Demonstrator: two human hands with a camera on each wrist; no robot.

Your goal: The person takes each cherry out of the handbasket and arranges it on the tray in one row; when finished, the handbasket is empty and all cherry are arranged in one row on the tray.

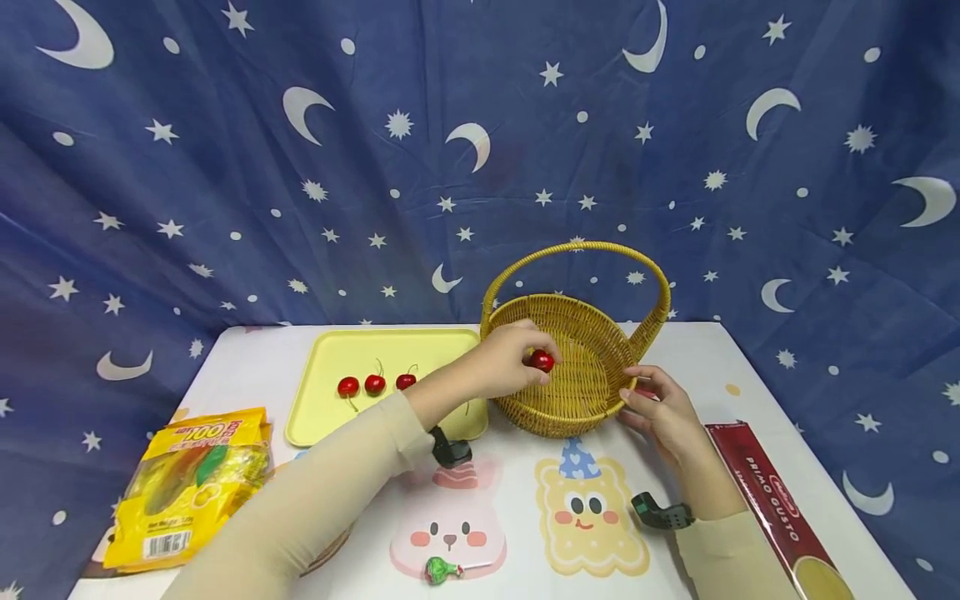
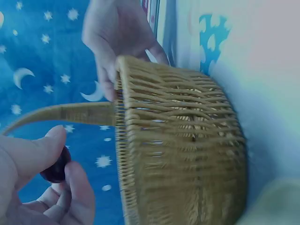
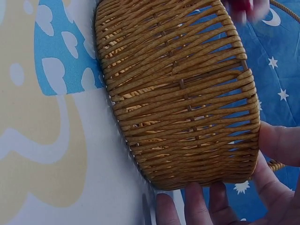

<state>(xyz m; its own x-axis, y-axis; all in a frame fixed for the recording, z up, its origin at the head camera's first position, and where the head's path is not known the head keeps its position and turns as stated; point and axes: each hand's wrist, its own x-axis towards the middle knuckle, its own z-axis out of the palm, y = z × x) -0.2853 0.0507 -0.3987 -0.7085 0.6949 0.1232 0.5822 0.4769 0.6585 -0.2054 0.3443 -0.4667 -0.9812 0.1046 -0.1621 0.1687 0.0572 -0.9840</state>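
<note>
My left hand [image 1: 517, 360] pinches a dark red cherry [image 1: 542, 361] between thumb and fingers, over the left side of a round wicker basket [image 1: 573, 421] with a tall arched handle. In the left wrist view the cherry [image 2: 57, 168] shows beside the basket's rim. On the basket's right side, my right hand [image 1: 662, 408] grips the rim, its thumb at the edge and fingers against the outer wall [image 3: 187, 136]. Three more cherries [image 1: 375, 384] with stems lie in a row on a yellow tray [image 1: 322, 417] left of the basket, partly covered by my left forearm.
A yellow candy bag [image 1: 191, 492] lies at the table's left. A dark red spaghetti packet [image 1: 776, 508] lies along the right edge, beside my right forearm. Near the front is a green-wrapped lollipop [image 1: 437, 571]. A starry blue curtain [image 1: 480, 167] hangs behind the table.
</note>
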